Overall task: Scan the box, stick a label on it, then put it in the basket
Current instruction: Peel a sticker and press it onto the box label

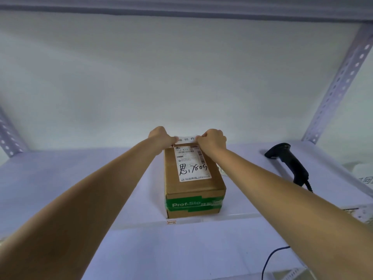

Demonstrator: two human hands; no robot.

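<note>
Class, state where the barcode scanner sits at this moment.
In the head view the scanner lies on the white shelf, right of the box and beyond the right forearm; neither hand touches it.

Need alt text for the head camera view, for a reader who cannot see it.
Both hands, left hand and right hand, hold a white label strip by its ends over the far end of a cardboard box on a white shelf. A black barcode scanner lies to the right, apart from the box.
</note>
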